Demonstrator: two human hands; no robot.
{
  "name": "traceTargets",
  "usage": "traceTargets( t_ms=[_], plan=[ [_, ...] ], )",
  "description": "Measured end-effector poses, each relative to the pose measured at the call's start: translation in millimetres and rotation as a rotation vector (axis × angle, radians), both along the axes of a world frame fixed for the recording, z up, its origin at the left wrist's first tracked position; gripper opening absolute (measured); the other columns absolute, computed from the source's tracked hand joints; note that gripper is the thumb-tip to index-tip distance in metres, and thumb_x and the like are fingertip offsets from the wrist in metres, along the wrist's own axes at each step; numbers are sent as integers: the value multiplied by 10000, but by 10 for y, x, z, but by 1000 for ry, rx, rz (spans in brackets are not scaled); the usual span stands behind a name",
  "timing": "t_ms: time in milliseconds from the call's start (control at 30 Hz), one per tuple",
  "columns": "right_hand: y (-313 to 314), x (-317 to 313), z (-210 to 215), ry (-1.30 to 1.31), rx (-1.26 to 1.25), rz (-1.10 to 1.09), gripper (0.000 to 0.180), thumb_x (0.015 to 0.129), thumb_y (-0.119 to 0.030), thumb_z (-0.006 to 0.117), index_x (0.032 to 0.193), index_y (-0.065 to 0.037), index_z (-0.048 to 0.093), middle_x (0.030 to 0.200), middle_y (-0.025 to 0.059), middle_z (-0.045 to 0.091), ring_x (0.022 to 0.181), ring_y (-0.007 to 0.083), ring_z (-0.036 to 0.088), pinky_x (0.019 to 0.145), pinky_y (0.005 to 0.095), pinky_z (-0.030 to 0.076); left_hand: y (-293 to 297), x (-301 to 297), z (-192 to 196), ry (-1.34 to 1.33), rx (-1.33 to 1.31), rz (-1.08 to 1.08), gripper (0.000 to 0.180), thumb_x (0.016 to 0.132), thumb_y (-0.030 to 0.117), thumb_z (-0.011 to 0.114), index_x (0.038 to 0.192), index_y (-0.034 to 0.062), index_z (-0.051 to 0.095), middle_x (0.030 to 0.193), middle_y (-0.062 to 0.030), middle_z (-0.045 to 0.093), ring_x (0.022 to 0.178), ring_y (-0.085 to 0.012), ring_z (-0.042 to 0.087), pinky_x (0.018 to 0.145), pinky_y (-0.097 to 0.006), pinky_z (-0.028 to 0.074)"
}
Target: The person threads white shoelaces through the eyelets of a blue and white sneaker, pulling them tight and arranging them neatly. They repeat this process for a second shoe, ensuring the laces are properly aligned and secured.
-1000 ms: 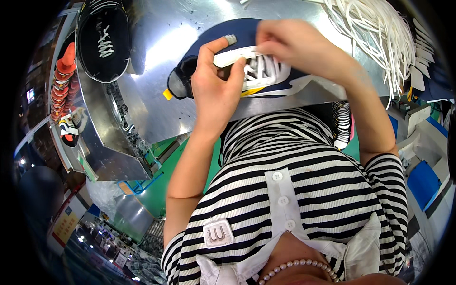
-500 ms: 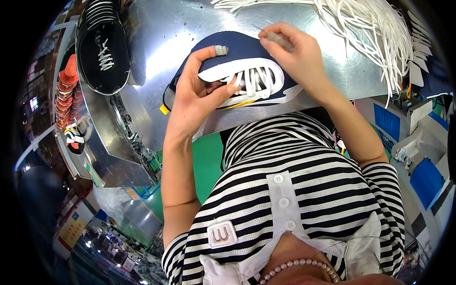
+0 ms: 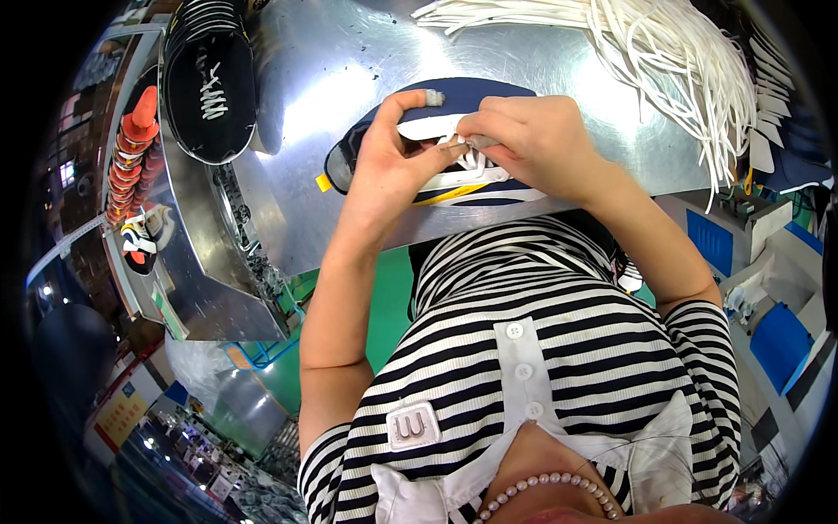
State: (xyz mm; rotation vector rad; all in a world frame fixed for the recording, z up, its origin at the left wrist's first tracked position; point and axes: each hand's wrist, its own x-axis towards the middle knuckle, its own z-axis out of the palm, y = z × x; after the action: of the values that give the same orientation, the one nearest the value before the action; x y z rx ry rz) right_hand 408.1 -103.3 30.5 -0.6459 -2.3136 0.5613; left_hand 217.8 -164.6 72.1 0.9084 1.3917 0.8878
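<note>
Steel table (image 3: pixel 349 79), one navy shoe (image 3: pixel 471 92), two hands

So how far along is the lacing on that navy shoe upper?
Partly done: white lace already crosses the navy shoe upper on the shiny metal table. In hand: the left hand steadies it while the right hand pinches the lace. How many eyelets remain is hidden. A pile of loose white laces waits.

I see the shoe (image 3: pixel 471 179) on the table (image 3: pixel 332 96), laces (image 3: pixel 663 52) far right, another shoe (image 3: pixel 209 83) far left.
</note>
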Motion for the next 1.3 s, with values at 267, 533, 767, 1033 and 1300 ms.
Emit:
traceTargets(
  t_ms=[267, 533, 767, 1033, 1300],
  plan=[
    [-155, 1, 96, 276, -164, 87, 214, 701, -111, 731, 896, -162, 656, 790, -24, 606, 676, 182, 631, 534, 301, 475, 39, 8, -40, -70, 18, 63, 484, 932, 140, 651, 1336, 10, 418, 933, -114, 670, 770, -110, 603, 713, -236, 485],
    [-412, -106, 56, 260, -223, 40, 192, 761, -24, 727, 942, -77, 692, 687, 53, 587, 533, 212, 556, 465, 298, 415, 189, 109, -67, 118, 84, 68, 456, 982, 212, 598, 1321, -21, 400, 879, -145, 699, 802, -168, 651, 732, -292, 516],
    [-673, 249, 153, 225, -940, -289, 159, 880, -153, 720, 975, -26, 729, 683, 36, 649, 563, 41, 513, 496, 227, 385, -308, 30, 80, 483, 349, -62, 418, 952, 133, 634, 1290, -7, 431, 1070, -195, 691, 1001, -271, 690, 852, -345, 526],
    [-658, 71, 50, 146, -646, -455, 188, 864, -234, 737, 929, -58, 715, 625, 66, 637, 508, 141, 596, 488, 276, 438, -348, 155, -3, 789, 517, -83, 199, 872, 64, 689, 1044, 26, 597, 799, -170, 658, 659, -315, 650, 595, -390, 488],
    [-576, 22, 75, 387, -1123, -307, 158, 867, -180, 731, 880, -25, 703, 716, -36, 637, 635, 29, 517, 557, 210, 410, -334, 136, -28, 781, 533, -97, 181, 885, 81, 672, 1035, 20, 589, 801, -188, 660, 682, -351, 649, 612, -414, 488]
  ],
)
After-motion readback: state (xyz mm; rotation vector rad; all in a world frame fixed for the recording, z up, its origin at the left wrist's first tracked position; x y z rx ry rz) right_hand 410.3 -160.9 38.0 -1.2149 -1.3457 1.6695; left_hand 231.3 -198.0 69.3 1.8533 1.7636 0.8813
